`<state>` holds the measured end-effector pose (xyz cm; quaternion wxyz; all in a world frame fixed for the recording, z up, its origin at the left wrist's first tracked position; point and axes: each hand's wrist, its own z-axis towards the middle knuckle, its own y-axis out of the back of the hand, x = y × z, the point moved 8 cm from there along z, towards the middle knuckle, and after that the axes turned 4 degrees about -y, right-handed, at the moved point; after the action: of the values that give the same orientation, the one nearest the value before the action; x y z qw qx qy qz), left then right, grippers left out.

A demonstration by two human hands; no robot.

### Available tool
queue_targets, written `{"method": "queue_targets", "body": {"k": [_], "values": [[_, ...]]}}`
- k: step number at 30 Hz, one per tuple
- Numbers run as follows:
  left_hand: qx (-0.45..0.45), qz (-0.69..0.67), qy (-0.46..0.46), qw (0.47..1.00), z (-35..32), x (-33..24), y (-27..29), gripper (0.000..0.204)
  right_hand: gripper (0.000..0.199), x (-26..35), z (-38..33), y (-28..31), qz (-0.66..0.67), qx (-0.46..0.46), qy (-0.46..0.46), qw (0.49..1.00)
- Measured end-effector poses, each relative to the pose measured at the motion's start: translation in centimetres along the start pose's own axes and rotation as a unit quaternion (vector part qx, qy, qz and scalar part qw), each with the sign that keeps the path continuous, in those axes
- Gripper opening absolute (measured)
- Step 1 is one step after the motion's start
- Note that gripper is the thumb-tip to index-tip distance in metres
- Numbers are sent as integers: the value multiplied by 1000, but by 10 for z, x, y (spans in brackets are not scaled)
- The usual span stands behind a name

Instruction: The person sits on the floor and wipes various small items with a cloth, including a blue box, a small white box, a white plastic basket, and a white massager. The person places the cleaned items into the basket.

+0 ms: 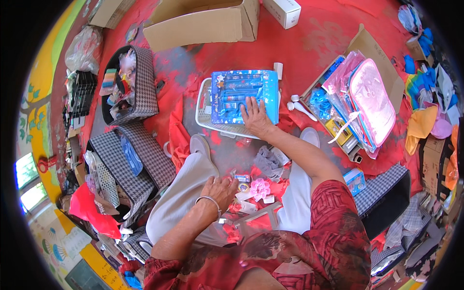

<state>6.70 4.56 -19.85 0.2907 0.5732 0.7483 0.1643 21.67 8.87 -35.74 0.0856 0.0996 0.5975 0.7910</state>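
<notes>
My right hand (257, 117) lies with its fingers spread on a blue boxed stationery set (237, 89). The set rests on top of a white plastic basket (203, 104), covering most of its opening. My left hand (220, 193), with a bracelet at the wrist, is over my left shin, palm down, its fingers apart and seemingly holding nothing. Beside its fingertips lie a small blue box (242, 178) and a small round yellowish item (243, 187). A pink flower (260, 189) and a grey cloth (268, 163) lie between my legs.
Houndstooth fabric bins (140, 84) with mixed goods stand at left; another bin (384, 193) is at right. A cardboard box (203, 26) stands at the far side. Pink pouches (372, 96) lie in a carton at right. White spoon-like pieces (302, 107) lie near the basket.
</notes>
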Motion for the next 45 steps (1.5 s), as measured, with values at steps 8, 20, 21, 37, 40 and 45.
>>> {"method": "queue_targets", "body": {"k": [8, 20, 21, 37, 40, 45], "values": [[31, 16, 3, 999, 0, -2, 0, 45, 15, -27, 37, 73, 17, -50, -33, 998], [-1, 45, -13, 999, 0, -11, 5, 47, 27, -169, 28, 186, 409, -51, -313, 856], [-13, 57, -22, 998, -2, -14, 8, 47, 29, -180, 23, 192, 446, -65, -334, 828], [-179, -866, -233, 404, -29, 16, 123, 60, 34, -126, -15, 292, 808, 42, -379, 449], [-200, -863, -263, 382, -39, 13, 128, 47, 33, -99, -13, 303, 799, 104, -363, 468], [-247, -868, -206, 379, -37, 25, 122, 34, 30, -81, -18, 306, 743, 120, -422, 505]]}}
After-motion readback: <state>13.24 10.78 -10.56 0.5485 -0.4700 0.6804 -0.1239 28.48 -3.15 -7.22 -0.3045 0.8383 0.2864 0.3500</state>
